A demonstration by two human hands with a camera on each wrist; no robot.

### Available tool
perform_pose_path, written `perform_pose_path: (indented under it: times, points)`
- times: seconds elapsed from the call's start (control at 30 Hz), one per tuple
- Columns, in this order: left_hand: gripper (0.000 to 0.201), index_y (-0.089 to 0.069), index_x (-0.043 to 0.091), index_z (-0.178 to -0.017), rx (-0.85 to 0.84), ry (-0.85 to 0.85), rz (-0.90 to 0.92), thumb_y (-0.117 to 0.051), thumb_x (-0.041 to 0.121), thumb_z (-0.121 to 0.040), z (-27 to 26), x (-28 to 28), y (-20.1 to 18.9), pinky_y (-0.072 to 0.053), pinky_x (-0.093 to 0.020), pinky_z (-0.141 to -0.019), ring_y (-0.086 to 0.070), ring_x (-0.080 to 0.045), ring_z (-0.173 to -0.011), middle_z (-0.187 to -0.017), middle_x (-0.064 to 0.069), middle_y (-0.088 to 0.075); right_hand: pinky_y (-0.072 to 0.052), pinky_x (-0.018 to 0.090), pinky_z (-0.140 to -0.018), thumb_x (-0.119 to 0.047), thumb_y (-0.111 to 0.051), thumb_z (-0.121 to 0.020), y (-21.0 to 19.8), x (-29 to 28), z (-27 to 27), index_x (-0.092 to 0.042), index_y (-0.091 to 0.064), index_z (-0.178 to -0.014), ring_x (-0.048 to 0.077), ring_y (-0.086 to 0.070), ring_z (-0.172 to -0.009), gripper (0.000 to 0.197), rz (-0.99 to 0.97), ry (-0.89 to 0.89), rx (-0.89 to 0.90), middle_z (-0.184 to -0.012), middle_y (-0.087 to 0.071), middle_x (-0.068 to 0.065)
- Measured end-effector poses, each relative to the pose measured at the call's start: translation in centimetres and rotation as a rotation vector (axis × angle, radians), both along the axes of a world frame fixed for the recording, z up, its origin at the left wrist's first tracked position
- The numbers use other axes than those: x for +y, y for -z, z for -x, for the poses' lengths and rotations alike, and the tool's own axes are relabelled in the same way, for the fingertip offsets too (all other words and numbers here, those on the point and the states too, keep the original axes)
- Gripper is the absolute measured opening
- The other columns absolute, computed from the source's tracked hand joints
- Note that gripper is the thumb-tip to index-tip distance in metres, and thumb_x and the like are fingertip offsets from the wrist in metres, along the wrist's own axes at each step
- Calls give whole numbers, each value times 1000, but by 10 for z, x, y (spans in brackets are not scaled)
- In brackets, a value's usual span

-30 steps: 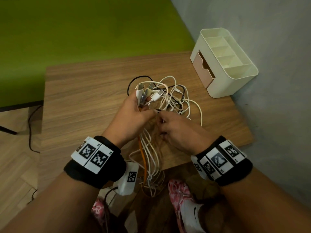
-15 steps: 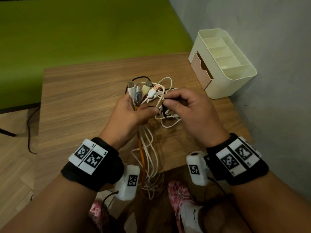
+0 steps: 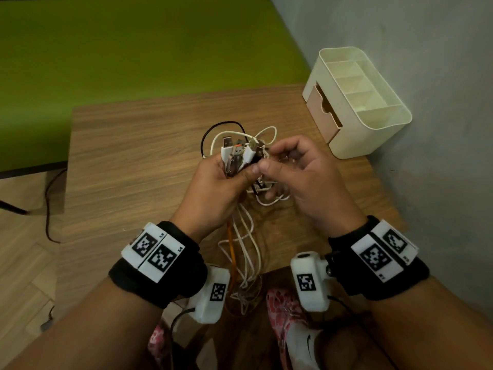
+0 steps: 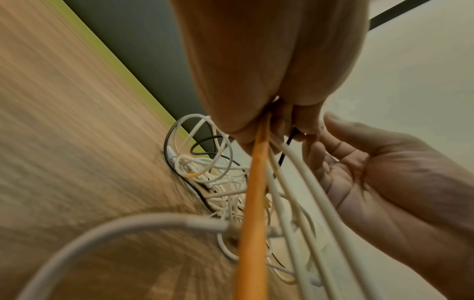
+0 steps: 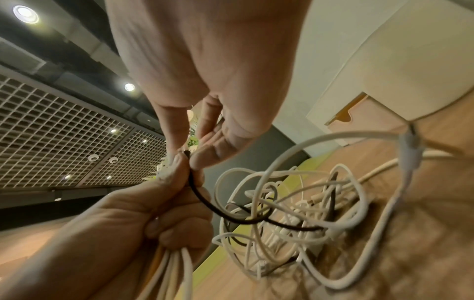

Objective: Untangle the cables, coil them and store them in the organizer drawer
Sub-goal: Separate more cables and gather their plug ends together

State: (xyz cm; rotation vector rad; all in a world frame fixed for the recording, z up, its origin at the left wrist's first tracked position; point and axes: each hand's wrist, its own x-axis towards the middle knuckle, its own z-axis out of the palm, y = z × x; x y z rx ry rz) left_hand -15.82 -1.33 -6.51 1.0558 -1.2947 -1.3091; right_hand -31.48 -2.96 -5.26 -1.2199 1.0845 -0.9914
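Note:
My left hand [image 3: 234, 174] grips a bundle of cable ends [image 3: 237, 153], white, orange and black, with the plugs sticking up. The orange cable [image 3: 231, 247] and white cables hang from that fist over the table's near edge. My right hand [image 3: 266, 162] meets the left thumb and pinches the black cable [image 5: 205, 203] near its end between thumb and forefinger. The rest of the tangle [image 3: 266, 194] lies on the wooden table [image 3: 133, 156] under both hands. The cream organizer [image 3: 373, 121] stands at the far right, its tan drawer [image 3: 318, 110] slightly pulled out.
A grey wall runs along the table's right side behind the organizer. Green floor lies beyond the far edge. A black cord [image 3: 48, 209] trails on the floor at left. Pink shoes [image 3: 282, 311] show below the near edge.
My right hand rose from below the bundle to the plug ends and now pinches the black cable beside the left thumb. The left hand keeps its grip, lifted slightly.

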Motion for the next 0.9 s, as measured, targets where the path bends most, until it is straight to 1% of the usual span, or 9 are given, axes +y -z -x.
perform_pose_path:
  times: [0.13, 0.27, 0.33, 0.4, 0.5, 0.6, 0.7, 0.8, 0.9]
  points:
    - [11, -63, 3, -102, 3, -10, 6, -55, 6, -96, -3, 2, 1, -41, -9, -58, -57, 5, -60, -71, 16, -65, -56, 39, -65, -42, -59, -85, 0, -4, 1, -22, -69, -104, 17, -65, -94, 29, -262, -239, 105, -111, -65, -1]
    - [18, -54, 13, -82, 120, -33, 1, -50, 17, -99, -6, 1, -3, -39, -17, -52, -44, 2, -49, -57, 14, -50, -55, 45, -89, -46, -34, -103, -3, -7, 3, -21, -65, -119, 11, -62, -106, 43, -106, -301, 572, -119, -65, -4]
    - [19, -46, 10, -81, 361, -41, -64, -48, 22, -96, -10, -1, -8, -32, -18, -46, -31, -2, -44, -54, 11, -38, -48, 39, -95, -41, -33, -104, 1, -9, 6, -19, -68, -112, 10, -58, -104, 42, -29, -304, 743, -113, -64, -5]
    - [22, -43, 5, -85, 489, -36, -101, -44, 24, -96, -13, 0, -11, -29, -17, -45, -27, -2, -43, -53, 11, -36, -46, 21, -83, -35, -44, -101, 2, -10, 8, -21, -71, -106, 2, -56, -95, 30, 20, -274, 821, -103, -62, -11]
    - [24, -44, 4, -91, 411, -42, -93, -44, 28, -97, -15, 2, -10, -31, -20, -48, -29, -5, -46, -55, 7, -34, -41, 6, -72, -22, -61, -92, 0, -8, 9, -26, -72, -105, -6, -53, -91, 18, 168, -171, 814, -101, -59, -20]
    - [45, -46, -1, -82, 136, -89, -43, -48, 42, -97, -20, 1, -8, -38, -34, -62, -42, -20, -61, -66, -15, -39, -46, 15, -86, -10, -63, -87, -7, -2, 2, -24, -70, -112, -1, -56, -103, 29, 315, -184, 620, -112, -61, -13]
    - [46, -52, 5, -81, -12, -120, -9, -45, 48, -96, -22, 4, -11, -41, -38, -69, -48, -20, -71, -74, -10, -48, -51, 26, -89, -18, -64, -93, -8, 7, -10, -26, -66, -112, 3, -59, -104, 21, 244, -269, 530, -112, -63, -12]
    - [36, -59, 17, -75, 223, -137, -93, -47, 43, -97, -22, 3, -10, -50, -45, -78, -59, -20, -76, -73, -3, -59, -52, 42, -93, -27, -62, -95, -3, 12, -15, -25, -64, -104, 7, -61, -108, 9, 177, -352, 512, -114, -66, -8]
    - [33, -48, 16, -80, 560, -34, -155, -36, 38, -101, -22, 1, -17, -54, -30, -69, -58, -11, -66, -62, 5, -49, -53, 36, -89, -39, -57, -96, -2, 8, -12, -22, -63, -108, 7, -63, -103, 21, 159, -378, 597, -111, -68, -6]
